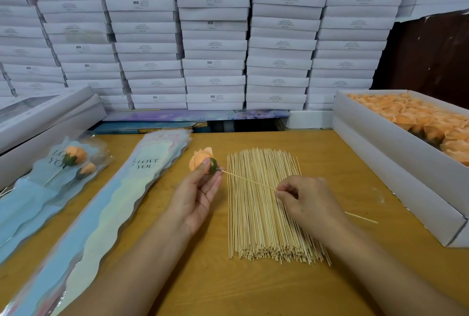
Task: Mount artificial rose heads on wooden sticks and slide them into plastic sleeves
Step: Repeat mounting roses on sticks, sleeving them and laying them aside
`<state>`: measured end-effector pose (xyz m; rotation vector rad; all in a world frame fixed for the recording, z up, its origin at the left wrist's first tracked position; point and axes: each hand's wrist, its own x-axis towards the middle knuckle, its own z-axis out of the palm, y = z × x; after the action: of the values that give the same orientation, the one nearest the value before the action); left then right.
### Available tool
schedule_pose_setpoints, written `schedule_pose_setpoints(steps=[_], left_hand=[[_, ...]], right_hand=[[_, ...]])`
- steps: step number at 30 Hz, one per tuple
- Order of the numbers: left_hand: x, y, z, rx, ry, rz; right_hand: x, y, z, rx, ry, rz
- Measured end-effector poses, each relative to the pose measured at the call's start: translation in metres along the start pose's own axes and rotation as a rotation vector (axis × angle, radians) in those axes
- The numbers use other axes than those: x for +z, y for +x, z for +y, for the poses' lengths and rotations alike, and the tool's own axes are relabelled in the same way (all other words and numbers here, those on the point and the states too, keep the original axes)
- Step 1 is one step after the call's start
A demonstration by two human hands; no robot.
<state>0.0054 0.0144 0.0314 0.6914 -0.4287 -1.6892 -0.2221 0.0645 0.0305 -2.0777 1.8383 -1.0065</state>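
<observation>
My left hand [196, 195] holds an orange rose head [200, 159] by its green base, fingers curled round it. My right hand [308, 200] pinches a thin wooden stick [250, 181] whose tip meets the green base of the rose. Both hands hover over a large pile of wooden sticks [266, 216] lying on the wooden table [253, 290]. A stack of empty "I LOVE YOU" plastic sleeves [106, 204] lies left of my left hand. Farther left, filled sleeves with roses [68, 163] lie on the table.
A long white box of orange rose heads [411, 122] runs along the right side. One loose stick [361, 218] lies beside it. White boxes [38, 117] sit at the far left, and a wall of stacked white boxes [215, 36] stands behind the table.
</observation>
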Motion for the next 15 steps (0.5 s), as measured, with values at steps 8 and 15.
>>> schedule_pose_setpoints(steps=[8, 15], left_hand=[[0.0004, -0.0003, -0.0007, -0.010, 0.007, 0.003], [0.0010, -0.0009, -0.0013, -0.016, 0.009, 0.011]], right_hand=[[0.0017, -0.0008, 0.0021, -0.060, 0.012, 0.014], [0.0022, -0.0001, 0.0024, -0.078, -0.032, -0.021]])
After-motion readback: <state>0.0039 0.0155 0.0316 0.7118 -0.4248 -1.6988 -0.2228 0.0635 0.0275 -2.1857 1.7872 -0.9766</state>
